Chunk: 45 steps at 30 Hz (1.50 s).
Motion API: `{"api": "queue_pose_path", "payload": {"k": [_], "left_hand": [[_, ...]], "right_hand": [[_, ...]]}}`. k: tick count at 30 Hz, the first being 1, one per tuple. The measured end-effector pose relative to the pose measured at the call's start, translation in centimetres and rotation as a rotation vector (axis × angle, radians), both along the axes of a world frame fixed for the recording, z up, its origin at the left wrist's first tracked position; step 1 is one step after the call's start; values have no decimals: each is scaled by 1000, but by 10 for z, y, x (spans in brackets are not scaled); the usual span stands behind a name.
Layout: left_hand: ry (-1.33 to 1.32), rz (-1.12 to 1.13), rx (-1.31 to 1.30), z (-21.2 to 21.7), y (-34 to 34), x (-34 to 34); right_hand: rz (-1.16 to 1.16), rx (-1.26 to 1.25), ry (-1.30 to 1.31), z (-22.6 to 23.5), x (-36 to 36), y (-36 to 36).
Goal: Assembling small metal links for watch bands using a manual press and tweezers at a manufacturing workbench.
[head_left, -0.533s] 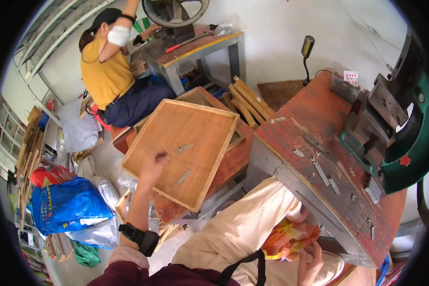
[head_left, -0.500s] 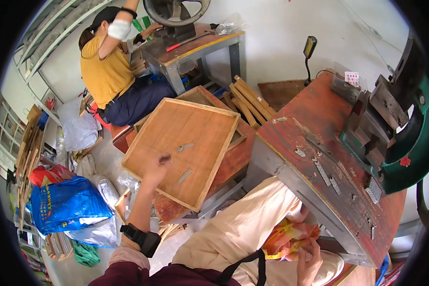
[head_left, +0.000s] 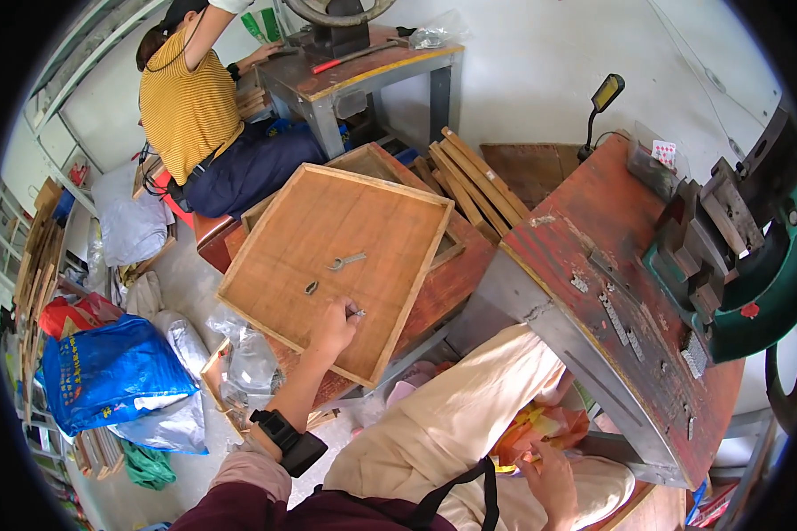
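My left hand (head_left: 333, 327), with a black band on the wrist, is low over a shallow wooden tray (head_left: 397, 334). Its fingers pinch a thin metal strip (head_left: 359, 312), of which only the end shows. Close by on the tray lie a small wrench-shaped metal piece (head_left: 346, 261) and a small dark piece (head_left: 311, 288). My right hand (head_left: 551, 485) is between my thighs beside an orange and yellow plastic bag (head_left: 540, 426). Its fingers are curled together, and whatever they hold is too small to make out.
At right, a worn red bench (head_left: 584, 232) carries a green press (head_left: 733, 310) and rows of small metal parts (head_left: 613, 319). Wooden slats (head_left: 480, 188) lean behind the tray. A person in a yellow striped top (head_left: 189, 97) sits at another machine. A blue bag (head_left: 115, 372) lies at left.
My left hand has moved right across the tray onto the metal strip. The dark piece, formerly at its fingertips, lies uncovered. My right hand has drawn slightly left from the plastic bag.
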<state>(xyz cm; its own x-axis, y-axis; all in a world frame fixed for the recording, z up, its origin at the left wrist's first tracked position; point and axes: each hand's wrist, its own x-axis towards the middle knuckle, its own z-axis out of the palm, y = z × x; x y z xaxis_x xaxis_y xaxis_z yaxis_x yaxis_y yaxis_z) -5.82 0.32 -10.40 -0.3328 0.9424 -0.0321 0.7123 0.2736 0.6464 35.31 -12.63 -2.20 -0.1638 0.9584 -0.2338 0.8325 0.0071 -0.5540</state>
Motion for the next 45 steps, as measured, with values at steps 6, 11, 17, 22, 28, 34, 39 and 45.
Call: {"api": "queue_pose_path", "payload": {"k": [6, 11, 17, 22, 28, 34, 39, 45], "left_hand": [[-149, 33, 234, 13, -3, 23], [-663, 22, 244, 62, -6, 61], [-1079, -23, 187, 121, -2, 112], [-1300, -68, 79, 126, -8, 140], [-1433, -148, -108, 128, -6, 163], [-1380, -318, -215, 122, 2, 176], [-1296, -453, -301, 119, 10, 176], [-1393, -404, -403, 140, 8, 192]], "right_hand": [[34, 140, -21, 10, -11, 18], [12, 387, 163, 27, -77, 57], [89, 680, 317, 23, -138, 87], [38, 811, 330, 6, -141, 91], [-9, 890, 382, 15, -106, 88], [-293, 118, 842, 26, -77, 85], [-363, -275, 1136, 47, -52, 90], [-423, -118, 1135, 58, -35, 86]]}}
